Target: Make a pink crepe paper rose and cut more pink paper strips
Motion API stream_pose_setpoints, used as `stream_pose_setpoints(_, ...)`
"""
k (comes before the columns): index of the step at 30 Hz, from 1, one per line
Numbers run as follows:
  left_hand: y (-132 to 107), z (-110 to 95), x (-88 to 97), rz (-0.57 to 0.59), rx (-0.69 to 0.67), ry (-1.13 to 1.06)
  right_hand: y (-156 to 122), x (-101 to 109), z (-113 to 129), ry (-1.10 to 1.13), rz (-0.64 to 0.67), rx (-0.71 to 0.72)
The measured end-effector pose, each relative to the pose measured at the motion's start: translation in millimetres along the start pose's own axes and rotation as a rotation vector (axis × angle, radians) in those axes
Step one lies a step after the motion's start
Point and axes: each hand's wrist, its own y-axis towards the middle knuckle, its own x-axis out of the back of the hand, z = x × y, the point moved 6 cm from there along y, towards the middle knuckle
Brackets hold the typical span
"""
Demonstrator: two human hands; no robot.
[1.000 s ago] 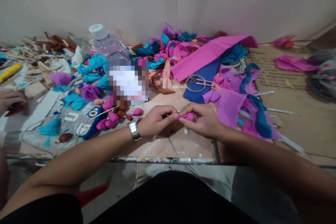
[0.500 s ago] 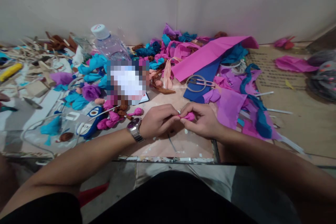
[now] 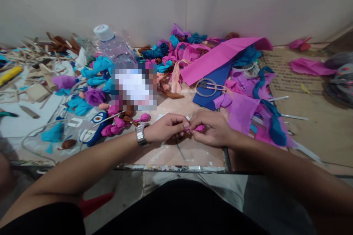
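My left hand (image 3: 167, 129), with a silver watch on its wrist, and my right hand (image 3: 212, 128) meet over the near part of the table. Both pinch a small wad of pink crepe paper (image 3: 199, 128) between their fingertips. A thin pale stick shows at the top of the wad. Several finished pink paper buds (image 3: 117, 125) lie just left of my left hand. A big pink paper sheet (image 3: 220, 58) and purple paper pieces (image 3: 242, 110) lie to the right of my right hand.
A plastic water bottle (image 3: 113, 46) stands at the back. Blue, purple and pink paper scraps (image 3: 168, 49) cover the middle. A wire ring (image 3: 206, 87) lies on a blue sheet. Wooden sticks (image 3: 24, 58) litter the left. Brown cardboard (image 3: 303, 91) lies on the right.
Both hands have worked the pink wad slightly, with small finger shifts. Another person's hand at the far left edge has gone out of view.
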Motion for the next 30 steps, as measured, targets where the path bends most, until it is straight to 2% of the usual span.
stream_pose_setpoints(10,-3,-14,5.4,-0.088,-0.216,0.254,-2,6,-2,-0.025,-0.027,-0.079)
stream_pose_setpoints(15,-11,-26,6.8,-0.226,-0.512,0.616,0,8,-1,0.006,-0.058,-0.145)
stream_pose_setpoints(19,-19,-34,1.6,-0.261,-0.778,0.886,4,8,0,0.055,-0.059,-0.210)
stream_pose_setpoints(21,-22,-37,-0.1,-0.270,-0.858,0.965,4,7,0,0.079,-0.064,-0.213)
stream_pose_setpoints(26,-21,-35,-3.8,-0.187,-0.871,1.054,1,2,-2,0.038,-0.014,-0.170)
stream_pose_setpoints(30,-19,-34,-2.9,-0.214,-0.884,1.145,1,3,-4,0.020,-0.029,-0.159)
